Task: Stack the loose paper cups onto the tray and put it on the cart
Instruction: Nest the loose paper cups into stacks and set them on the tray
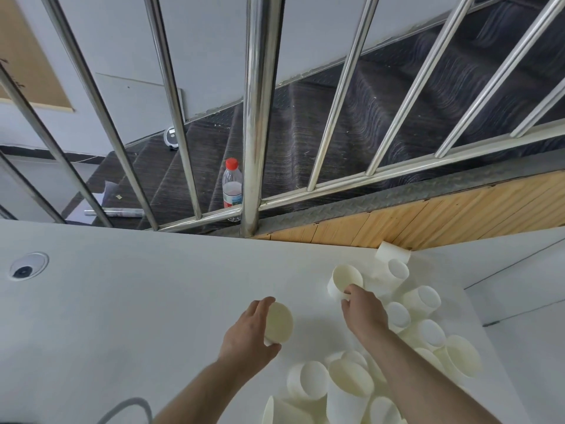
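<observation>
left hand [249, 328] grips one cream paper cup [278, 322] | right hand [363, 310] fingers pinch another cream cup [345, 281] | risk: squeezed cups may crush, or piled cups [428, 332] roll off white tabletop [137, 301]

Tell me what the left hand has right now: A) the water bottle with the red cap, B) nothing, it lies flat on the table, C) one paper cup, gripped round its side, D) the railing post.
C: the left hand is curled round a single paper cup above the white table, while the right hand reaches to another cup by the pile.
</observation>
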